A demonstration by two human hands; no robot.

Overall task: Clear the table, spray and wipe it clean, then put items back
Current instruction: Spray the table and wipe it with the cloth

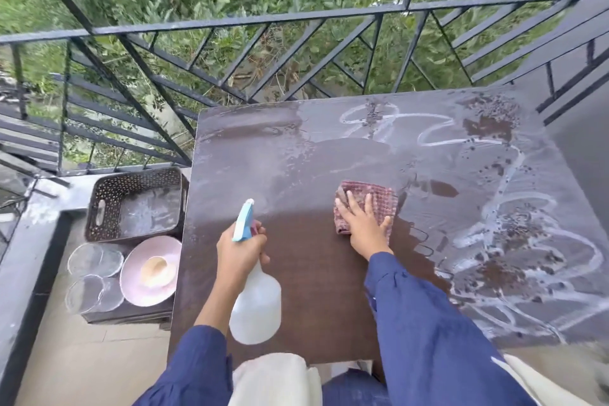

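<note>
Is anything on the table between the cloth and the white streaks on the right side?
Nothing visible. The right hand presses the cloth on the table, and the surface from there to the white streaks holds only dark specks. The left hand holds the spray bottle on the other side.

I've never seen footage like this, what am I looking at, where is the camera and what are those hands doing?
No machine: the single picture comes from a camera worn on a person's head, looking down at their own hands. The left hand grips a spray bottle over a dark brown table. The right hand presses flat on a pink cloth on it. White streaks mark the table's right side. Lower down, to the left, sit a basket, a pink plate and clear glass dishes.
</note>
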